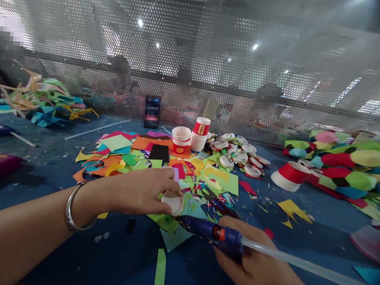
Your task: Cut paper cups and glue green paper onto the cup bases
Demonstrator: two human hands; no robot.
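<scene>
My left hand point(144, 191), with a silver bangle on the wrist, pinches a small white round piece point(172, 203) that looks like the bottom of a paper cup. My right hand point(247, 255) is wrapped round a dark blue hot glue gun point(208, 231). A long clear glue stick point(301, 264) juts from its rear toward the lower right. The gun's nozzle is close to the lower edge of the white piece; whether they touch I cannot tell. Green and pale blue paper point(173, 237) lies beneath them.
Coloured paper scraps point(121, 143) cover the middle. Behind them stand paper cups point(180, 147), a phone point(151, 112) and many cut cup pieces point(241, 157). Another cup stack point(290, 175) and colourful paper shapes point(354, 160) are right; folded paper point(46, 102) is left. A perforated metal screen point(190, 42) rises behind.
</scene>
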